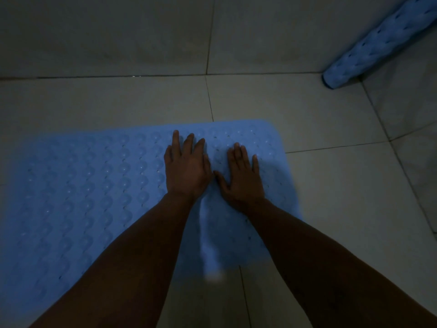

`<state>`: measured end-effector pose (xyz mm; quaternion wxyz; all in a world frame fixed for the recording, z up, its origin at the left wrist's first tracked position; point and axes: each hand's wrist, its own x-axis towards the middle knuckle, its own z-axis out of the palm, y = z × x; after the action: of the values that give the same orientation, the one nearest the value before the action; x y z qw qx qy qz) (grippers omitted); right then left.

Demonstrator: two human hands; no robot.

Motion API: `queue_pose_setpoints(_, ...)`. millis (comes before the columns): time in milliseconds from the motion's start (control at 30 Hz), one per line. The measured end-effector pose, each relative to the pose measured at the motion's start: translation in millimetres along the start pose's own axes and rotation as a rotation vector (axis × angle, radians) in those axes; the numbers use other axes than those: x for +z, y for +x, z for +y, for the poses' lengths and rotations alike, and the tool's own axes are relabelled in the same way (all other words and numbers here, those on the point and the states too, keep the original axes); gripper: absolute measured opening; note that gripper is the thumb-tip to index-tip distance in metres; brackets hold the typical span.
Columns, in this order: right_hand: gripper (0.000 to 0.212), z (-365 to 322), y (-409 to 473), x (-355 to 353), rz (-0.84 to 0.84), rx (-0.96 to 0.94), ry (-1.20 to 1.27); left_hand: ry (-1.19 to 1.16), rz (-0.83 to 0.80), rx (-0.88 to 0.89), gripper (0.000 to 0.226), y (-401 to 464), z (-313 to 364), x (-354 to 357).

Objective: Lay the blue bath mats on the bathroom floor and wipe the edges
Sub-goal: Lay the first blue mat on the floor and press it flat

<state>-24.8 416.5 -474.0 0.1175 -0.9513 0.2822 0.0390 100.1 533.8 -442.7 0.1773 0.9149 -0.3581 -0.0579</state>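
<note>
A blue bath mat (89,185) with rows of raised bumps and small holes lies flat on the tiled floor, filling the lower left of the head view. My left hand (186,166) rests palm down on the mat near its far right corner, fingers spread. My right hand (242,174) presses flat beside it, closer to the mat's right edge, holding nothing. A second blue mat (378,41), rolled into a tube, leans in the far right corner.
Grey floor tiles (319,119) with dark grout lines surround the mat. A tiled wall (106,31) rises at the back, and another wall meets it on the right. The light is dim.
</note>
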Motion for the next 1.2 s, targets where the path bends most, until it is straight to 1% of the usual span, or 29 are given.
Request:
queue_pose_setpoints(100,0.083,-3,9,-16,-0.098,0.027,0.020,-0.011,0.000,-0.049,0.052,-1,-1,-5)
queue_pose_setpoints(167,0.071,-7,21,-34,-0.156,0.051,-0.003,-0.025,-0.010,-0.067,0.051,-3,1,-6)
queue_pose_setpoints(233,0.055,-8,34,-56,-0.161,0.052,-0.002,-0.033,-0.040,-0.064,0.052,-6,6,-7)
queue_pose_setpoints(300,0.044,-5,43,-72,-0.118,0.037,0.062,-0.033,-0.078,-0.026,0.056,-9,14,-5)
queue_pose_setpoints(400,0.043,2,51,-85,0.025,0.050,0.219,0.028,-0.159,0.099,0.063,-9,26,6)
queue_pose_setpoints(500,0.040,9,58,-83,0.143,0.032,0.310,0.099,-0.212,0.195,0.074,-14,29,28)
queue_pose_setpoints(567,0.036,16,64,-77,0.205,0.002,0.323,0.135,-0.202,0.217,0.082,-20,25,43)
queue_pose_setpoints(733,0.033,27,75,-53,0.383,-0.049,0.326,0.165,-0.133,0.237,0.081,-26,21,52)
queue_pose_setpoints(867,0.032,29,78,-49,0.391,-0.035,0.325,0.156,-0.146,0.244,0.086,-27,24,51)
queue_pose_setpoints(1000,0.031,26,78,-51,0.392,-0.041,0.321,0.133,-0.163,0.230,0.085,-26,26,47)
queue_pose_setpoints(1067,0.036,21,75,-56,0.385,-0.044,0.312,0.132,-0.255,0.227,0.089,-23,25,43)
queue_pose_setpoints(1133,0.041,12,75,-68,0.357,-0.039,0.306,0.103,-0.432,0.198,0.095,-11,26,33)
queue_pose_setpoints(1200,0.040,0,74,-83,0.327,-0.018,0.294,0.030,-0.582,0.158,0.092,2,27,18)
